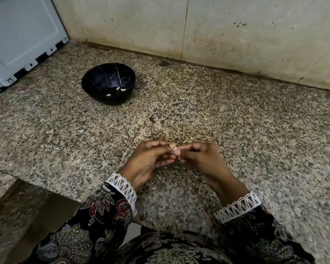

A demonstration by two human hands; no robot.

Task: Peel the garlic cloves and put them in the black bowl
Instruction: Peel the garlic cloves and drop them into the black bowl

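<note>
1. Garlic clove point(175, 150): small, pale, partly skinned; held between both hands just above the counter, near the front edge, well apart from the bowl.
2. Left hand point(151, 159): fingers curled, fingertips pinching the clove from the left; grip clamped on the clove.
3. Right hand point(200, 159): fingers curled, thumb and forefinger pinching at the clove's skin from the right; grip likewise clamped on it.
4. Step in hand, judged: stripping the papery skin. Done well, one hand steadies the clove while the other lifts the skin by a nail at the tip and draws it away in strips, pressing lightly so the flesh is not bruised.
5. Skin scraps point(184, 141): a few thin flakes on the counter just beyond the fingertips.
6. Black bowl point(91, 80): marbled, upright, far left of the hands; holds three peeled cloves point(118, 88) at its bottom.
7. Counter point(255, 130): speckled granite, carrying all items.
8. White appliance point(17, 40): rear left corner, beside the bowl.
9. Wall point(217, 25): stained tile behind.
</note>
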